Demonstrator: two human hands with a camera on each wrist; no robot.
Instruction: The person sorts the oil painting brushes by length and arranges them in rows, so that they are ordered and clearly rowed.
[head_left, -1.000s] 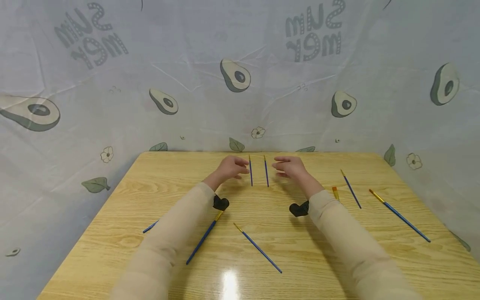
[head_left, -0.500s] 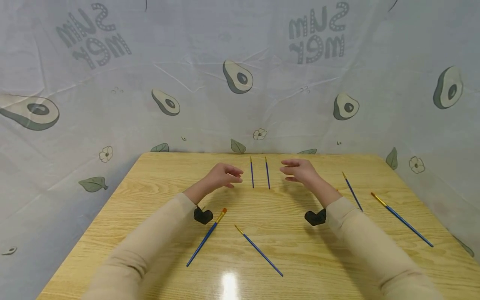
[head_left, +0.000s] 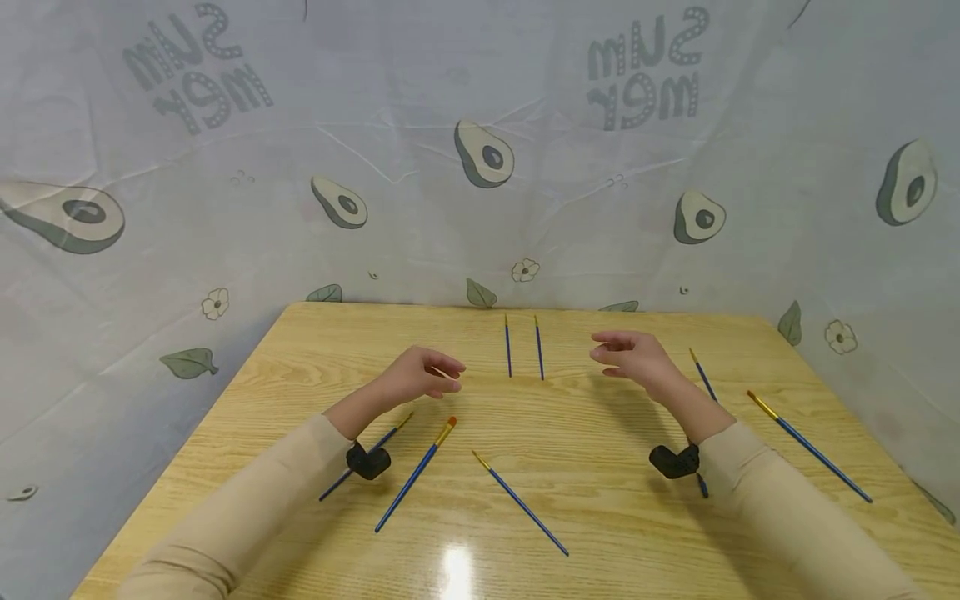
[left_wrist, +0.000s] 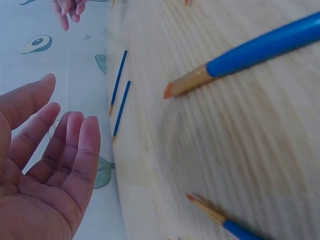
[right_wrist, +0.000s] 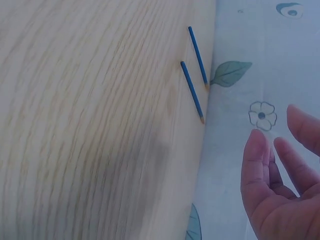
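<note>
Two thin blue paintbrushes lie side by side near the table's far edge: a left one (head_left: 508,348) and a right one (head_left: 539,350), bristles pointing away. My left hand (head_left: 422,373) hovers to their left, fingers loosely bent and holding nothing; the left wrist view shows its bare palm (left_wrist: 40,205). To the right of the pair, my right hand (head_left: 633,358) is held over the table with relaxed fingers, also holding nothing. Below the left hand are an orange-tipped flat paintbrush (head_left: 417,475) and a slimmer paintbrush (head_left: 390,433), partly hidden by the wrist camera.
Another thin paintbrush (head_left: 521,503) lies slanted at the front middle of the wooden table (head_left: 465,417). On the right are a large paintbrush (head_left: 813,450) and a thin paintbrush (head_left: 702,373), partly behind the right forearm. A curtain (head_left: 405,250) printed with avocados hangs behind the table.
Both hands have drawn apart and back from the two far paintbrushes, the left going left and the right going right. Those brushes stay in place. The slim brush at left has come into fuller view.
</note>
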